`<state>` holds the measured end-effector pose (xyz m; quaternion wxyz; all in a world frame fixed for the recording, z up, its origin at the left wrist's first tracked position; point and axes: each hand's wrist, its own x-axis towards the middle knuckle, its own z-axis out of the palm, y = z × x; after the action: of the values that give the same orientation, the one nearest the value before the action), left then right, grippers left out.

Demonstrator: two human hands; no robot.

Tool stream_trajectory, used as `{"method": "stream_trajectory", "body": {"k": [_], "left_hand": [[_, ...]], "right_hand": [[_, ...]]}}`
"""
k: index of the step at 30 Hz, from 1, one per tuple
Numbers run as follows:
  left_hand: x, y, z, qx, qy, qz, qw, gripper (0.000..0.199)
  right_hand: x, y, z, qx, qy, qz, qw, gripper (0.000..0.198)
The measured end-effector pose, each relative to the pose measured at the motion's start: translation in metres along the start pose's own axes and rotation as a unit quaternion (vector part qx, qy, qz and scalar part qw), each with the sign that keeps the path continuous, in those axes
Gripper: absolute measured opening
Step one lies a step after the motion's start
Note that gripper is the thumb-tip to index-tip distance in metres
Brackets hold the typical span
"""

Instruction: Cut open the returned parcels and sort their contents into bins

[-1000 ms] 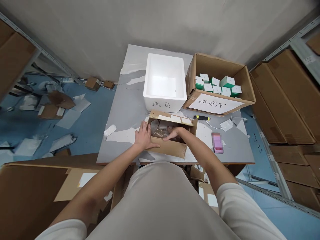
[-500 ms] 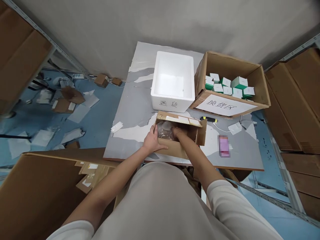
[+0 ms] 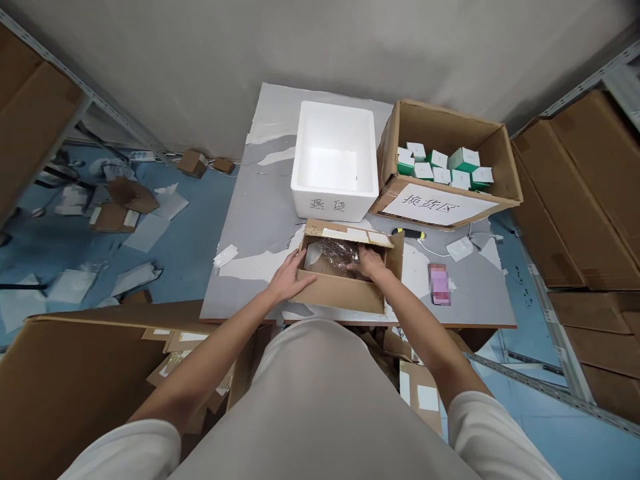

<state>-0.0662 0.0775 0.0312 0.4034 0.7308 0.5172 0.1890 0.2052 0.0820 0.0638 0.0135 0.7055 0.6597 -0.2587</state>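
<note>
An opened cardboard box (image 3: pixel 337 295) lies near the table's front edge, its flaps folded out. My left hand (image 3: pixel 291 277) grips the box's left end, with the fingers along the side and the thumb over the front flap. Inside the box is crinkled clear plastic wrap (image 3: pixel 340 253); what lies under it is hard to make out. My right hand (image 3: pixel 370 262) reaches into the right half of the box, thumb and fingers closing on the plastic wrap.
Behind the box stand a white foam box (image 3: pixel 334 203) and a larger carton (image 3: pixel 393 157) holding several green-and-white small boxes (image 3: pixel 463 160). To the right are a black-and-yellow cutter (image 3: pixel 409 233) and a pink phone-like object (image 3: pixel 440 285). A big carton (image 3: pixel 75 387) stands at lower left.
My right hand has come up from deeper in the box and shifted toward its right end, drawing the plastic wrap rightward. My left hand stays at the box's left end.
</note>
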Motion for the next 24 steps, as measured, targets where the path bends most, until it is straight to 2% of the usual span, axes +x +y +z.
{"method": "stream_trajectory", "body": {"k": [2, 4, 5, 7, 8, 9, 10, 12, 13, 15, 17, 21, 24], "left_hand": [[-0.005, -0.017, -0.007, -0.078, 0.031, 0.006, 0.996, 0.065], [-0.011, -0.039, -0.01, -0.148, 0.103, -0.04, 0.983, 0.059], [-0.013, -0.05, -0.009, -0.164, 0.139, -0.082, 0.973, 0.062], [-0.015, -0.067, 0.001, -0.163, 0.154, -0.17, 0.96, 0.069], [-0.013, -0.072, 0.008, -0.157, 0.134, -0.195, 0.959, 0.07], [-0.01, -0.074, 0.017, -0.155, 0.106, -0.203, 0.961, 0.067], [-0.006, -0.072, 0.027, -0.161, 0.077, -0.193, 0.965, 0.062], [0.002, -0.064, 0.044, -0.19, 0.047, -0.152, 0.969, 0.05], [0.006, -0.058, 0.051, -0.208, 0.048, -0.135, 0.968, 0.046], [0.01, -0.048, 0.056, -0.234, 0.063, -0.126, 0.962, 0.043], [0.007, -0.041, 0.052, -0.234, 0.092, -0.121, 0.96, 0.045], [-0.012, -0.028, 0.031, -0.195, 0.128, -0.059, 0.971, 0.054], [-0.024, -0.015, 0.026, -0.167, 0.119, -0.07, 0.976, 0.055]], "right_hand": [[-0.032, 0.017, -0.006, 0.033, 0.026, -0.038, 0.998, 0.071], [-0.069, 0.046, -0.004, 0.137, 0.113, -0.098, 0.979, 0.048], [-0.086, 0.063, 0.002, 0.197, 0.188, -0.067, 0.96, 0.039], [-0.11, 0.094, 0.022, 0.275, 0.345, 0.08, 0.894, 0.039], [-0.115, 0.105, 0.035, 0.3, 0.361, 0.144, 0.871, 0.042], [-0.115, 0.112, 0.049, 0.331, 0.312, 0.172, 0.874, 0.047], [-0.111, 0.114, 0.062, 0.354, 0.249, 0.173, 0.885, 0.051], [-0.094, 0.104, 0.084, 0.393, 0.149, 0.126, 0.899, 0.055], [-0.083, 0.096, 0.09, 0.409, 0.138, 0.106, 0.896, 0.053], [-0.067, 0.079, 0.092, 0.436, 0.159, 0.085, 0.882, 0.049], [-0.062, 0.069, 0.084, 0.45, 0.185, 0.073, 0.871, 0.047], [-0.08, 0.07, 0.063, 0.458, 0.2, 0.038, 0.865, 0.049], [-0.094, 0.072, 0.058, 0.463, 0.197, 0.045, 0.863, 0.057]]}}
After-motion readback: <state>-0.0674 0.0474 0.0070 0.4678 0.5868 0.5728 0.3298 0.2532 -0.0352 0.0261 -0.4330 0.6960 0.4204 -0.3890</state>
